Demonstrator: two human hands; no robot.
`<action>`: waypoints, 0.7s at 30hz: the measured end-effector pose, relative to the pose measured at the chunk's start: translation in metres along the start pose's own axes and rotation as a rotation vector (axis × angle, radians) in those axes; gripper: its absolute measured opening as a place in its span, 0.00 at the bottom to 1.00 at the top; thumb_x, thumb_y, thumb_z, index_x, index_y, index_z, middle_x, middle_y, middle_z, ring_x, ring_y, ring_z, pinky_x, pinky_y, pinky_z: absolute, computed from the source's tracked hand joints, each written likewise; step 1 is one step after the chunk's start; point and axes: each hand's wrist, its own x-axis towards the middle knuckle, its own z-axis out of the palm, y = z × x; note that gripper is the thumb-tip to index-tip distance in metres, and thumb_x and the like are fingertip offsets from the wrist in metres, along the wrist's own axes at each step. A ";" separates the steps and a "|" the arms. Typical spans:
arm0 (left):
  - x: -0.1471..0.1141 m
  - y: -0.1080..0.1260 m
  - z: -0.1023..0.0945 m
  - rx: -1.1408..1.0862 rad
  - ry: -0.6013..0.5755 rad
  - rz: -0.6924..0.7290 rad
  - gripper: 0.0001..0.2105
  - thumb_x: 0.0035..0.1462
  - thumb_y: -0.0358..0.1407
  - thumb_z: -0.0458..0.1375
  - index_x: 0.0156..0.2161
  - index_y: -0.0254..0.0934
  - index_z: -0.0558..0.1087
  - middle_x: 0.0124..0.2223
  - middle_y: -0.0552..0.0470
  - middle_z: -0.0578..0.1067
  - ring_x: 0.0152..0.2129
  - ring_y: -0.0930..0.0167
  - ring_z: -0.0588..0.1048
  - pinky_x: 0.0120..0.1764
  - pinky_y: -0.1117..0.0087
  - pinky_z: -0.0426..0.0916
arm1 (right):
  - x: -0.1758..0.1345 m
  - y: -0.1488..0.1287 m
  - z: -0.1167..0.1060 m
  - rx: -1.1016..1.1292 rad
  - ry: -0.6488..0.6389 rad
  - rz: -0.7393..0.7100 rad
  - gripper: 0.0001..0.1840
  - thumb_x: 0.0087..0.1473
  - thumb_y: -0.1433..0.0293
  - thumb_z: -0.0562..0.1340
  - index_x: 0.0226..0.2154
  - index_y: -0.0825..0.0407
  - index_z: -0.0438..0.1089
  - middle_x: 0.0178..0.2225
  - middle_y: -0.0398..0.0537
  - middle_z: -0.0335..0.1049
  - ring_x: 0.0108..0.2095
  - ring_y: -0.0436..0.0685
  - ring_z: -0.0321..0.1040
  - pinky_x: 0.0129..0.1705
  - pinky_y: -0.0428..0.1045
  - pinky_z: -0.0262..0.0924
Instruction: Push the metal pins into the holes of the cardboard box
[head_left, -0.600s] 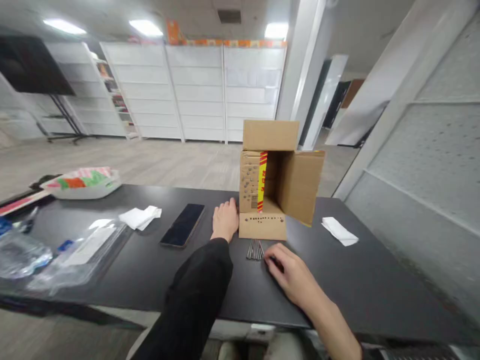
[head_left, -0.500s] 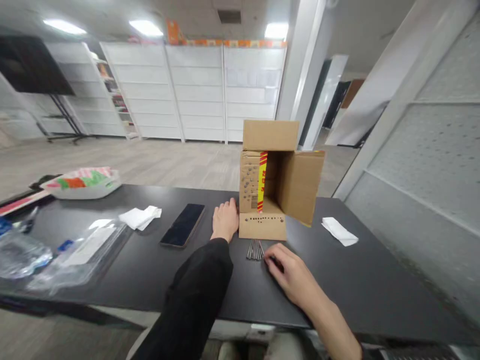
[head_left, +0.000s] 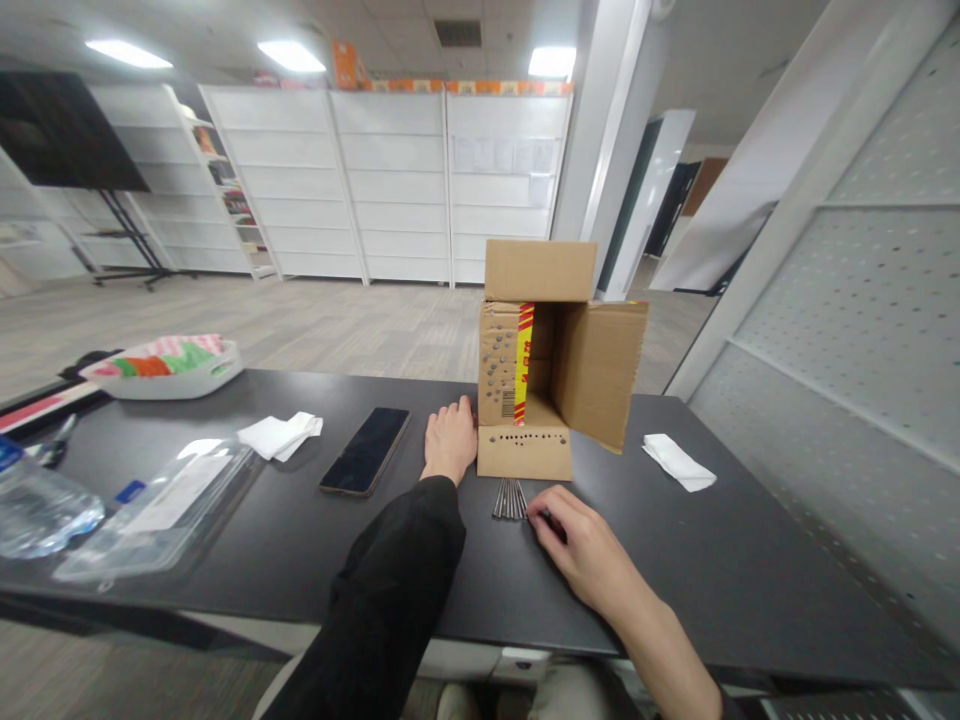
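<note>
A cardboard box stands upright on the black table, its flaps spread and its opening facing me. Several grey nail heads dot its left front flap, and the lower flap has a row of small holes. My left hand is closed against the box's lower left side; its thumb is hidden. In front of the lower flap, several metal nails lie side by side in a fan. My right hand has thumb and forefinger pinched at the rightmost nail, with the fingertips partly covering it.
Left of the box lie a phone, a crumpled white tissue, a clear plastic case and a water bottle. A white basket stands further back. A folded tissue lies at right, near a perforated panel.
Both hands, the box and the nails keep nearly the same places. The view has shifted very slightly and become sharper.
</note>
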 end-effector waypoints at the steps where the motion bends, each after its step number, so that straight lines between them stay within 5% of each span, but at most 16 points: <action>1: 0.000 0.000 0.000 -0.001 0.000 0.000 0.11 0.64 0.35 0.44 0.46 0.34 0.65 0.44 0.40 0.75 0.44 0.60 0.73 0.45 0.61 0.62 | 0.000 0.000 0.000 0.001 0.001 0.000 0.08 0.63 0.72 0.52 0.36 0.49 0.65 0.37 0.47 0.68 0.36 0.55 0.66 0.40 0.50 0.61; 21: -0.001 0.002 -0.004 -0.002 -0.021 -0.013 0.12 0.64 0.34 0.44 0.47 0.34 0.65 0.45 0.40 0.76 0.45 0.61 0.73 0.45 0.62 0.62 | -0.002 -0.002 -0.001 -0.015 -0.004 0.012 0.06 0.61 0.72 0.54 0.36 0.49 0.66 0.37 0.46 0.68 0.36 0.55 0.66 0.38 0.49 0.61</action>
